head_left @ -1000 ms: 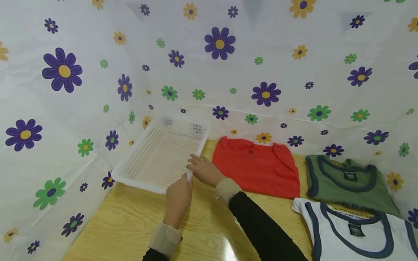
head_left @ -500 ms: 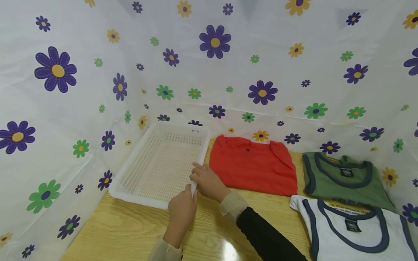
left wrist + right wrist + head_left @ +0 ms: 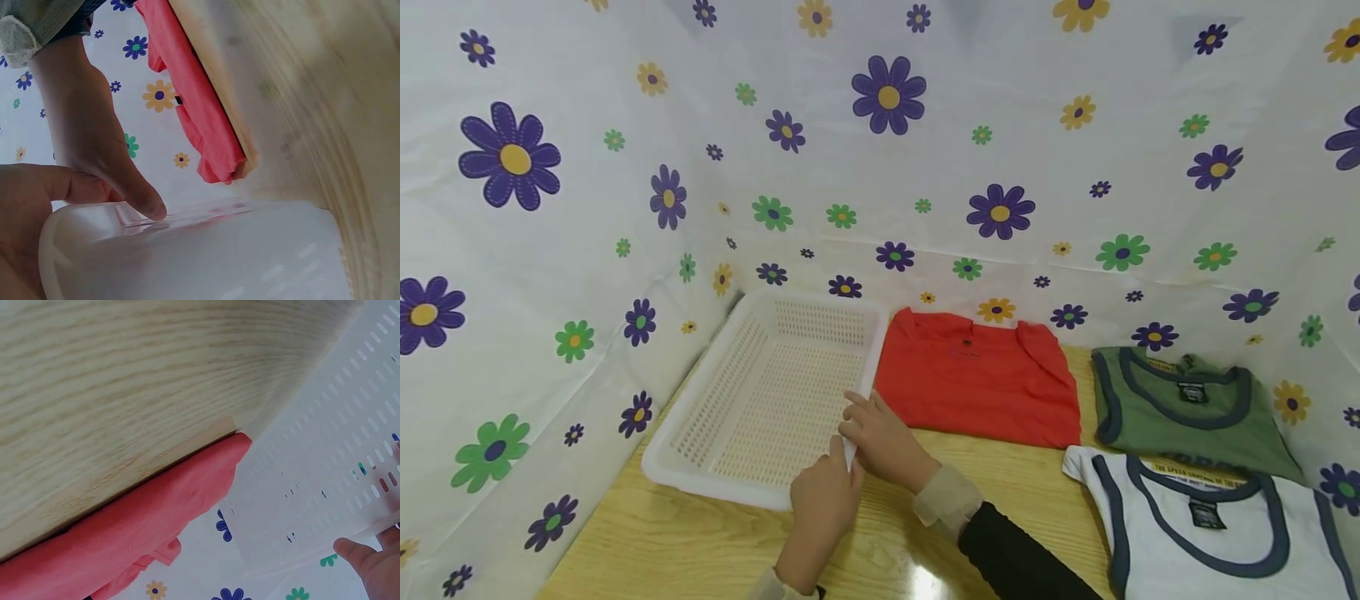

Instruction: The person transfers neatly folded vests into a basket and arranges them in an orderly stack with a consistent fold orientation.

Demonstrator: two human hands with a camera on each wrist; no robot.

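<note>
We can make out part of a printed line along the upper edge of the white tank top (image 3: 1195,542), just under the green tank top (image 3: 1187,400); it seems to begin "THE SPEED", and the rest is too small for us to read. Both tops carry a dark neck label with pale lettering we cannot read, and the small dark mark on the red shirt (image 3: 977,379) is illegible too.

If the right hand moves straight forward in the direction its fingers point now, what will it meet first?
Probably only the white basket: the right hand already holds its right rim, fingers pointing up-left over the perforated floor. Beyond lies the far left wall, though depth is unclear.
</note>
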